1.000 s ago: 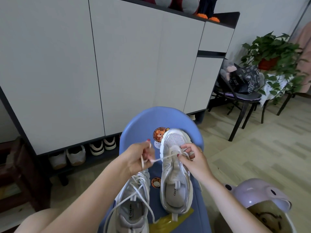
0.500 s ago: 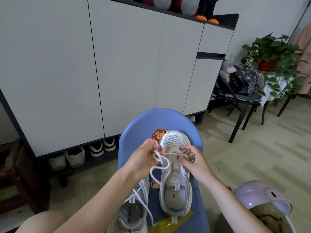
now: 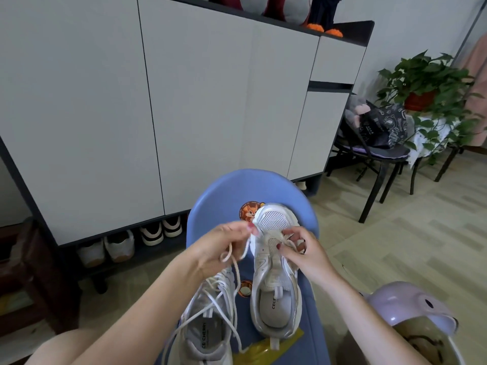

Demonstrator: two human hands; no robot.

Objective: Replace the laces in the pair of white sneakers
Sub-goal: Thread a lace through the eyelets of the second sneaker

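The left hand [image 3: 224, 248] is pinching a loose white lace [image 3: 232, 262] between thumb and fingertips, its grip clenched on the strand, which is looping down over the left sneaker [image 3: 208, 320]. The right hand [image 3: 303, 251] is grasping the lace where it is crossing the eyelets near the toe of the right sneaker [image 3: 276, 275], fingers curled round it. The lace is running between the two hands, just above the gap between the shoes.

Both sneakers are lying side by side on a blue chair [image 3: 253, 188], toes pointing far. The right one is sitting close to the seat's right edge; the left one is lying nearer, its heel reaching toward the near edge. A yellow wrapper [image 3: 263, 346] is lying under the right heel.

A lilac bin [image 3: 405, 306] is standing just right of the chair. Far off, a white cabinet [image 3: 184, 101] is filling the left, with bare floor [image 3: 395, 246] opening to the right toward a black chair [image 3: 379, 159] and a plant [image 3: 427, 83].
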